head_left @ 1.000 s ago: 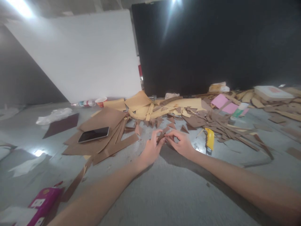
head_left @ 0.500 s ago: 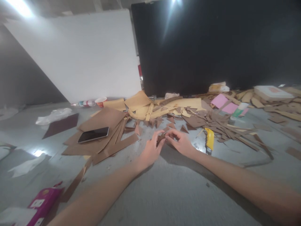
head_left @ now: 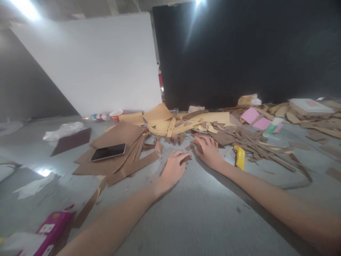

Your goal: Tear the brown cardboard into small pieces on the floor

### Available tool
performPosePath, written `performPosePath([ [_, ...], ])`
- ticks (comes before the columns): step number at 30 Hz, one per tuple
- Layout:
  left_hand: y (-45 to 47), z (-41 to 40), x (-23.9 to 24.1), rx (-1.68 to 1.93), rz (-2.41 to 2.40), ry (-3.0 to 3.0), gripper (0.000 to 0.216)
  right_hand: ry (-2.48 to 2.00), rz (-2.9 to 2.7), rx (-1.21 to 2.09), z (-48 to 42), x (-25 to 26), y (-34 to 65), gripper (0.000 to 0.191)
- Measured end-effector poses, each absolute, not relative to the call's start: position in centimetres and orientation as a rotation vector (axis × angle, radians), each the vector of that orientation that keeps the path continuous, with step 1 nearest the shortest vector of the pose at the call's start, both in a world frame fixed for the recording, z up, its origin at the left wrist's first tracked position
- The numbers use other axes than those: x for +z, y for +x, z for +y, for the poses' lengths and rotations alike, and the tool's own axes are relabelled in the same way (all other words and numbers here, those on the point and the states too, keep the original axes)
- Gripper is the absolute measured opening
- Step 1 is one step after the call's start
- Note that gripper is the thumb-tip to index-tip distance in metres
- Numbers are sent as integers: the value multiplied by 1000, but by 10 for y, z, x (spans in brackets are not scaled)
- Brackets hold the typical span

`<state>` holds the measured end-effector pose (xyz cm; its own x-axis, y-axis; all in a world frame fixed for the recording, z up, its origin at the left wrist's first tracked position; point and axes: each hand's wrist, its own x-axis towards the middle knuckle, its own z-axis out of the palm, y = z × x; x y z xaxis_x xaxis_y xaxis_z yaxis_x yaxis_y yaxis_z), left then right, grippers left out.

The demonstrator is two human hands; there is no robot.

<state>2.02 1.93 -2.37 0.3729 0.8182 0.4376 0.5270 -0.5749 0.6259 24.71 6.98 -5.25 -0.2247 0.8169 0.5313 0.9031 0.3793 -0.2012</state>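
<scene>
My left hand [head_left: 174, 169] is closed on a small brown piece of card-like sheet [head_left: 187, 158], whose tip sticks out past the fingers. To its right, my right hand [head_left: 209, 153] rests low over the table with its fingers apart and bent downward. Its fingertips are among small brown triangular pieces [head_left: 180, 138], and whatever lies under the palm is hidden. Just right of that hand lies a yellow utility knife [head_left: 239, 157] on the grey table [head_left: 186, 217].
Left of my hands, a phone [head_left: 108, 152] lies on stacked brown sheets [head_left: 119, 133]. Brown strips [head_left: 255, 142] and yellowish offcuts [head_left: 160, 117] cover the back. A magenta packet [head_left: 54, 227] sits front left. A paper cup [head_left: 116, 115] and a white box [head_left: 310, 106] stand farther back.
My hands were together on a small brown piece and have parted. The right hand has moved forward to the triangular pieces and spread its fingers; the left keeps a brown piece.
</scene>
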Motion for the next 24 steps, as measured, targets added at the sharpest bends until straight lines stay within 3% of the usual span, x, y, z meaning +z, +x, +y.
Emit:
performPosePath([
  [5, 20, 21, -28, 1047, 1239, 2241, 45, -1540, -2043, -262, 71, -59, 245, 57],
  [13, 19, 23, -30, 1026, 1239, 2264, 55, -1485, -2135, -208, 69, -54, 246, 24],
  [24, 13, 15, -23, 957, 1392, 2384, 78, -1367, -1964, -108, 70, -49, 245, 13],
])
